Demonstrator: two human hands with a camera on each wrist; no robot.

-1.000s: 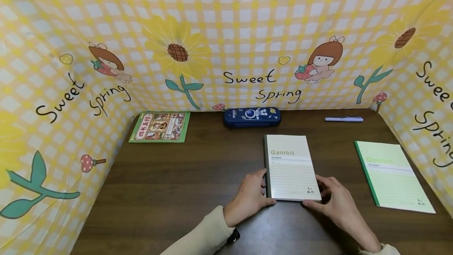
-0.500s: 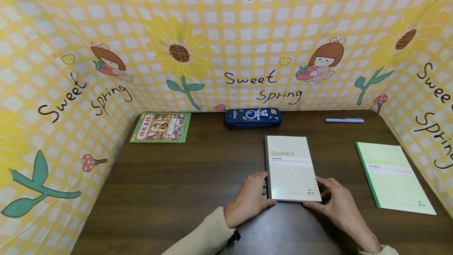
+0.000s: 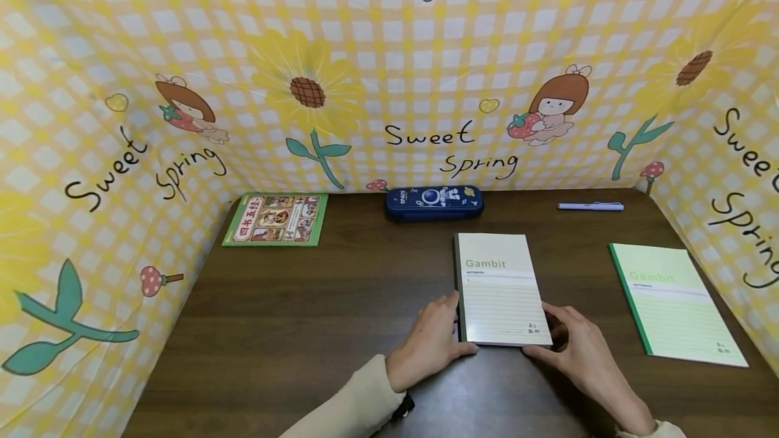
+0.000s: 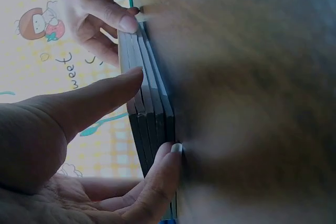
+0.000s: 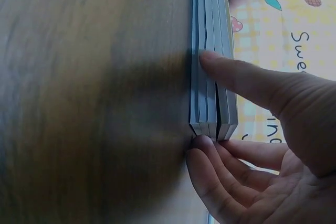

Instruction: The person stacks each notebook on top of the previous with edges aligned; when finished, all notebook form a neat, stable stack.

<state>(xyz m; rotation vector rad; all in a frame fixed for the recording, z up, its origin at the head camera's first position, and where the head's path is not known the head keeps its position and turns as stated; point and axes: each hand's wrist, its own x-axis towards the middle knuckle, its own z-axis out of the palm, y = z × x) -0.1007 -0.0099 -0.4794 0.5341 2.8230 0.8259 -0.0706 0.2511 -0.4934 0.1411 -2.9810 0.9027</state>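
Note:
A stack of several notebooks [image 3: 500,289] lies on the dark wooden table, its top cover cream with "Gambit" printed on it and a dark spine on the left. My left hand [image 3: 426,342] holds the near left corner, thumb at the near edge and fingers along the spine side. At the near right corner my right hand [image 3: 583,351] grips likewise, its thumb at the near edge and fingers at the right side. Both wrist views show the layered edges of the notebooks [image 4: 148,85], with slight gaps between some layers in the right wrist view.
To the right lies a pale green notebook [image 3: 678,306] with a green spine. Along the back are a green-bordered picture book [image 3: 275,220], a dark blue pencil case [image 3: 434,202] and a lavender pen [image 3: 590,206]. A yellow checked cloth [image 3: 414,73] encloses the table's back and sides.
Hardly anything differs. Both hands stay at the stack's near corners, and the notebooks keep their place.

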